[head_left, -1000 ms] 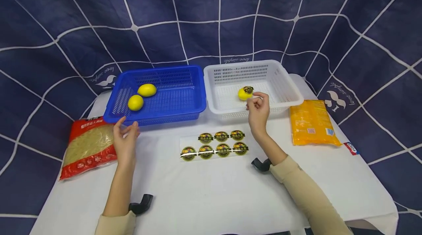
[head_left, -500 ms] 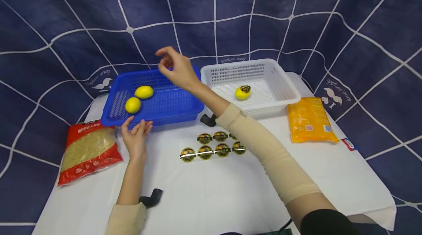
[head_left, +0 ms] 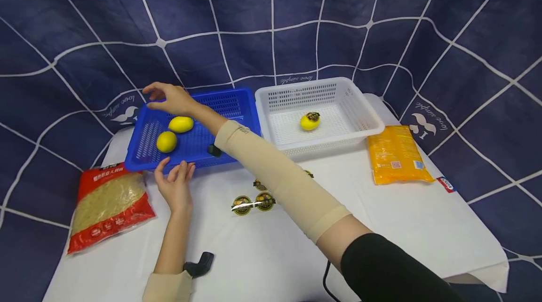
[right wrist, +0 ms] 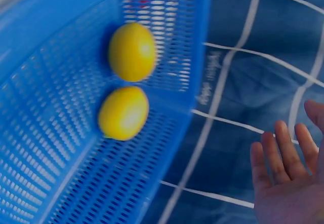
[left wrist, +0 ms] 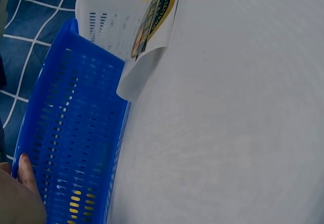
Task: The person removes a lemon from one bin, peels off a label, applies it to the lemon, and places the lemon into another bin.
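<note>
My right hand (head_left: 164, 97) reaches across the table and hovers open above the far left part of the blue basket (head_left: 228, 125), holding nothing. Two plain yellow lemons (head_left: 180, 124) (head_left: 166, 141) lie in that basket just below it; the right wrist view shows both lemons (right wrist: 132, 51) (right wrist: 124, 112) and the spread fingers (right wrist: 286, 155). My left hand (head_left: 175, 180) lies open on the white table, fingertips against the basket's front wall (left wrist: 76, 148). A lemon with a dark round sticker (head_left: 310, 121) sits in the white basket (head_left: 364, 109).
A sticker sheet (head_left: 250, 203) lies mid-table, partly hidden under my right forearm. A red bag of grain (head_left: 107, 203) lies at front left and an orange packet (head_left: 395, 154) at right. A dark blue grid cloth hangs behind the table.
My right arm has swung left from the white basket, across the middle, to above the blue basket's far left. The left hand has shifted slightly right along the basket's front.
</note>
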Demonstrator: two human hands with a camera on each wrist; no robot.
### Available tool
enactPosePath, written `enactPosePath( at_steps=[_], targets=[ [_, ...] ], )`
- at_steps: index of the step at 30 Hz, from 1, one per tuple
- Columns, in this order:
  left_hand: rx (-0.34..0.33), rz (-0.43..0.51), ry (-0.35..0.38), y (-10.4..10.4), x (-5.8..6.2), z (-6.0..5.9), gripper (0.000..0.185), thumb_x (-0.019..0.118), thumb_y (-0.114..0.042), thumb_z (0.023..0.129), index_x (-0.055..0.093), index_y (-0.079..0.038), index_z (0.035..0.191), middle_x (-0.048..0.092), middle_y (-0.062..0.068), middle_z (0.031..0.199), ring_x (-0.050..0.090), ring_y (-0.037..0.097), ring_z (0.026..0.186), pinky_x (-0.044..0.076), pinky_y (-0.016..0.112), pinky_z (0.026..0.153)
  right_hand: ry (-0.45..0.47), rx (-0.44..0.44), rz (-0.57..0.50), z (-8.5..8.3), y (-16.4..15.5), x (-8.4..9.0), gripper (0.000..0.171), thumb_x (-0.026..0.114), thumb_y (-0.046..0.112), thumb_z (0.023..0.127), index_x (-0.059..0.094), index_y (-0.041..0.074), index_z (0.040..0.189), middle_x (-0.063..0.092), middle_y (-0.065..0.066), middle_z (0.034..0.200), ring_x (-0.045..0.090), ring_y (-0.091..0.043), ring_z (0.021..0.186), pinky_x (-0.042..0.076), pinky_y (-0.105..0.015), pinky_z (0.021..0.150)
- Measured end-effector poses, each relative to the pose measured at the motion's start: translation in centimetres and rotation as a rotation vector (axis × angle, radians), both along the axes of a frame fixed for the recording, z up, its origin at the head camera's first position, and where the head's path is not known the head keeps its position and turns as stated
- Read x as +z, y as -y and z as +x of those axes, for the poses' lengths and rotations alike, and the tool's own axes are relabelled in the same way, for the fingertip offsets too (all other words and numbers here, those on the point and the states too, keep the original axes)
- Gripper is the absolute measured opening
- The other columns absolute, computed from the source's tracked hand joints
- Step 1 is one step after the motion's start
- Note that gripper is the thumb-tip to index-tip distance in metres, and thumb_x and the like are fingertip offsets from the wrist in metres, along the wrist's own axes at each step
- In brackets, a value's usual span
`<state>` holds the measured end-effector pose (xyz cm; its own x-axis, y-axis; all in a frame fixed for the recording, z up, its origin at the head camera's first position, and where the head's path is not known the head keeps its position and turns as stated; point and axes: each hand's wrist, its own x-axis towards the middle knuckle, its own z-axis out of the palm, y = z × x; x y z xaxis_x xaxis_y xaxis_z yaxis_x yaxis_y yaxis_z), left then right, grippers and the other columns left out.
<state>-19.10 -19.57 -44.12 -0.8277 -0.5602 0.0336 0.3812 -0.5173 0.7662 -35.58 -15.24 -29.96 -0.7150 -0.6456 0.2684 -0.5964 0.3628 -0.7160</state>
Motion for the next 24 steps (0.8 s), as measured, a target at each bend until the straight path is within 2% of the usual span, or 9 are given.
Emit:
enactPosePath(
  at_steps=[5,9,12,15,19,24],
  targets=[
    [0.029,0.001,-0.033,-0.3,0.1,0.2,0.048,0.064,0.009,0.08,0.043,-0.005,0.12,0.057,0.015,0.073,0.066,0.026,0.067,0.055,0.035,0.072,0.057,-0.002,0.17,-1.3,2.6,-2.6,0.05,0.065,0.031,0.086,0.049,0.017,0.132,0.053,0.007,0.128,0.047,0.002,0.113,0.034,-0.006,0.092],
    [0.028,0.038,-0.06,-0.8,-0.1,-0.1,0.044,0.061,0.011,0.081,0.044,-0.004,0.119,0.058,0.016,0.072,0.066,0.027,0.066,0.055,0.036,0.071,0.086,-0.007,0.302,-2.2,3.5,-4.8,0.055,0.065,0.033,0.087,0.044,0.018,0.136,0.048,0.009,0.133,0.041,0.003,0.119,0.028,-0.006,0.096],
    [0.028,0.056,-0.061,-0.9,-0.3,-0.3,0.041,0.06,0.009,0.083,0.044,-0.004,0.118,0.059,0.018,0.073,0.066,0.027,0.066,0.055,0.036,0.071,0.113,0.008,0.36,-2.7,3.8,-6.1,0.057,0.065,0.031,0.087,0.042,0.017,0.138,0.047,0.009,0.135,0.039,0.002,0.122,0.026,-0.006,0.097],
    [0.045,0.069,-0.065,-0.9,-0.7,-0.5,0.04,0.061,0.008,0.083,0.045,-0.004,0.117,0.06,0.018,0.073,0.066,0.027,0.066,0.056,0.036,0.07,0.196,0.057,0.361,-3.2,3.9,-6.8,0.057,0.065,0.027,0.087,0.041,0.016,0.139,0.045,0.008,0.138,0.037,0.0,0.125,0.025,-0.006,0.098],
    [0.072,0.073,-0.071,-0.7,-0.9,-0.7,0.04,0.062,0.008,0.082,0.046,-0.004,0.117,0.059,0.017,0.072,0.065,0.026,0.063,0.056,0.036,0.069,0.298,0.178,0.404,-4.0,3.9,-6.9,0.058,0.064,0.022,0.088,0.039,0.016,0.141,0.04,0.006,0.142,0.032,-0.002,0.129,0.024,-0.007,0.099],
    [0.075,0.072,-0.049,-0.7,-0.8,-0.6,0.042,0.062,0.007,0.082,0.045,-0.004,0.118,0.059,0.015,0.072,0.065,0.023,0.062,0.056,0.036,0.07,0.307,0.296,0.541,-4.8,4.0,-6.6,0.059,0.063,0.019,0.089,0.038,0.021,0.142,0.035,0.007,0.145,0.027,0.0,0.131,0.021,-0.008,0.101]
  ],
)
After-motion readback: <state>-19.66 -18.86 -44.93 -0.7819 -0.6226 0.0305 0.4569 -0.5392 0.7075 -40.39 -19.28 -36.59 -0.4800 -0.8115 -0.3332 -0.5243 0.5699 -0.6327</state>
